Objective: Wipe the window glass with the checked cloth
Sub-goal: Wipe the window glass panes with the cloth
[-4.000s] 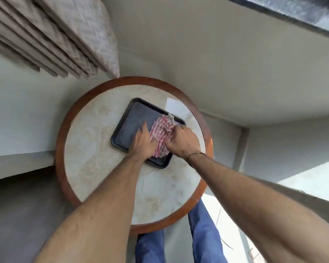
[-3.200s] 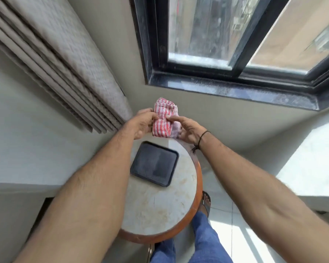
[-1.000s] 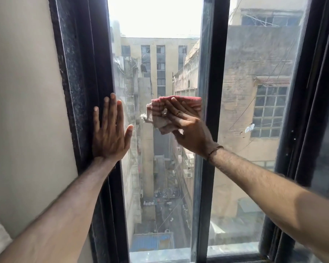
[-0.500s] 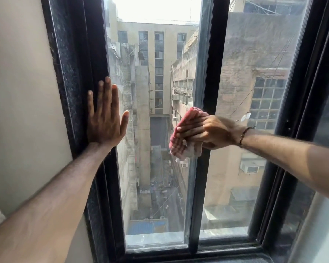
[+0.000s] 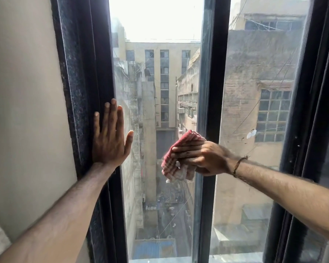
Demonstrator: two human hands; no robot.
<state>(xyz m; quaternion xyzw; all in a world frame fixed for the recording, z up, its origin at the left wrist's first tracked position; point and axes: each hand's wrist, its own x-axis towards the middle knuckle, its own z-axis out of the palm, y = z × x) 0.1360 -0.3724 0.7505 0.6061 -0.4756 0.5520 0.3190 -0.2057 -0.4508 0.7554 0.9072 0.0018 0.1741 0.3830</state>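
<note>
A pale wall (image 5: pixel 25 111) meets a black window frame (image 5: pixel 80 82); the left hand (image 5: pixel 110 141) lies flat and spread on it, holding nothing. The right hand (image 5: pixel 203 158) presses the bunched checked cloth (image 5: pixel 176 164) against the window glass (image 5: pixel 156 92), buildings beyond

My cloth (image 5: pixel 176 162) is red-and-white checked. The window frame (image 5: pixel 84 92) is black, the wall (image 5: pixel 27 111) beside it beige, and my wristband (image 5: pixel 237 165) brown.
</note>
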